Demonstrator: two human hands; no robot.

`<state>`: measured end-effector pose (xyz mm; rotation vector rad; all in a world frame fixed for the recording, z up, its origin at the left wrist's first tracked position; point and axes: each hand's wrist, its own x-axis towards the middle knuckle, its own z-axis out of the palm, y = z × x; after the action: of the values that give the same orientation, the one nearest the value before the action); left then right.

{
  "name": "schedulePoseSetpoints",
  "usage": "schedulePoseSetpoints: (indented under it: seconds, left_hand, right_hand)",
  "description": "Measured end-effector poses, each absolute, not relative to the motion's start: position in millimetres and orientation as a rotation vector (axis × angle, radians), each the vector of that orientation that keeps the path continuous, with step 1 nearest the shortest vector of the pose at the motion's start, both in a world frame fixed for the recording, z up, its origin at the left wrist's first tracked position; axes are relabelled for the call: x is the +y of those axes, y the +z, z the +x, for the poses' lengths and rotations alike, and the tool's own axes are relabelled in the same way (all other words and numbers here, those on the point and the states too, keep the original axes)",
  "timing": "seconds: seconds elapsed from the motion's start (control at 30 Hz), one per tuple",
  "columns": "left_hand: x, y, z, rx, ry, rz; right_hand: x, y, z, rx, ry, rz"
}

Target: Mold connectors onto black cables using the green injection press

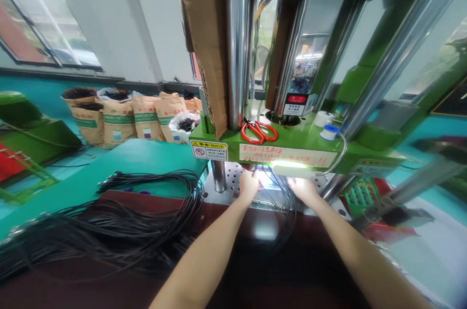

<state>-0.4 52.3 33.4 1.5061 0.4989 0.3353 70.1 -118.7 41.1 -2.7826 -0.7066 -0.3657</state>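
Both my arms reach forward into the working gap of a green press (355,158) with upright chrome columns. My left hand (249,186) is at the left of the gap, beside several black cables (279,190) that loop down toward me. On the other side of these cables is my right hand (303,188), just under a bright lamp (295,170). The fingers of both hands are hidden by glare, blur and the press edge, so I cannot make out whether they grip the cables. A perforated metal plate (229,180) lies under the gap.
A large bundle of black cables (109,231) covers the table at left. Red-handled scissors (258,133) and a blue-and-white spool (330,132) rest on the press ledge. Paper sacks (118,119) stand behind, left. A green-and-red tray (365,194) sits at right.
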Motion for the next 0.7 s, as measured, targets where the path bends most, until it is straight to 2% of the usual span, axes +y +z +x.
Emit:
schedulePoseSetpoints:
  seconds: [0.27,0.43,0.7]
  left_hand:
    - [63,43,-6,0.437,0.250,2.526]
    - [63,53,0,0.416,0.200,2.716]
    - [38,66,-4,0.417,0.256,2.711]
  right_hand:
    - [-113,39,70,-0.746,-0.436,-2.834]
    - [-113,45,75,-0.765,-0.452,-2.859]
    - [-99,66,59,-0.992,-0.424,-2.833]
